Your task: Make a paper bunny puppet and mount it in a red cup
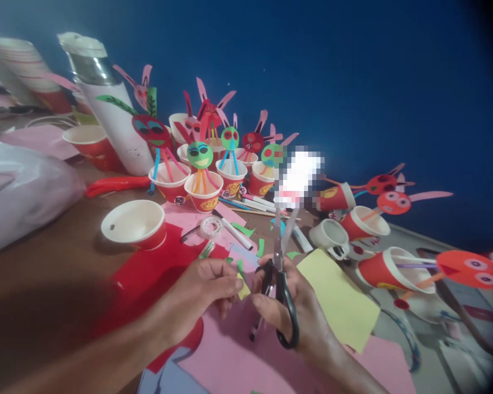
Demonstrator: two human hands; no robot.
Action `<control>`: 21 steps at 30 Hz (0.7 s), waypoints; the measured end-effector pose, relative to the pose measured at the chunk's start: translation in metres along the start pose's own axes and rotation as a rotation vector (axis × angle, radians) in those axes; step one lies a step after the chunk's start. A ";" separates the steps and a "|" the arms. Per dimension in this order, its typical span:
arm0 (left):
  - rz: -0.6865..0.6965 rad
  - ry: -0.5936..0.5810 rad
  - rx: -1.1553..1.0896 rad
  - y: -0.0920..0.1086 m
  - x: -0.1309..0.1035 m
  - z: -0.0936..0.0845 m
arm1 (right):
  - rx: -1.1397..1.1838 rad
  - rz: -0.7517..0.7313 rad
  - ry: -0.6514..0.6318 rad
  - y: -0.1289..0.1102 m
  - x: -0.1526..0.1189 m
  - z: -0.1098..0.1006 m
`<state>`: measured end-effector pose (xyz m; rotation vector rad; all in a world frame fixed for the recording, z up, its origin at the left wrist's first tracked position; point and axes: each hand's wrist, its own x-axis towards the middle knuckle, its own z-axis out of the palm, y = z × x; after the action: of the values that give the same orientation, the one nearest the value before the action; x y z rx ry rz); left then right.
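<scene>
My left hand pinches a small piece of yellow paper between thumb and fingertips. Black-handled scissors are held in my right hand, blades pointing up and slightly parted, with the tips near a blurred-out patch. A thin dark pen shows below the right hand; whether the fingers grip it is unclear. Pink paper lies under both hands, and red paper is to the left. A yellow sheet lies just right of the scissors. Green scraps are scattered beyond the hands.
A white-lined paper cup stands at left, near a plastic bag. Several cups with paper-faced figures line the back by the blue wall, beside a thermos. A white mug and tipped cups are at right.
</scene>
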<state>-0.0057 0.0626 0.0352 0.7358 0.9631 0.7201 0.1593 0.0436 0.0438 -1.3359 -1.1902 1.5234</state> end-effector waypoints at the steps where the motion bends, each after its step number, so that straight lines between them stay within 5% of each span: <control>1: -0.003 0.000 0.009 -0.001 0.000 0.001 | 0.026 0.012 -0.010 0.000 0.000 0.001; 11: -0.048 -0.074 -0.018 -0.004 0.001 0.000 | 0.081 0.057 -0.016 -0.010 0.003 0.000; 18: 0.006 0.101 -0.093 -0.002 0.001 -0.007 | 0.099 0.132 -0.032 -0.025 0.004 -0.001; 21: 0.025 0.060 -0.053 -0.005 0.000 -0.007 | 0.089 0.124 -0.024 -0.031 0.003 -0.001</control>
<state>-0.0105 0.0610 0.0284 0.6838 0.9868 0.7905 0.1587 0.0545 0.0731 -1.3568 -1.0585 1.6652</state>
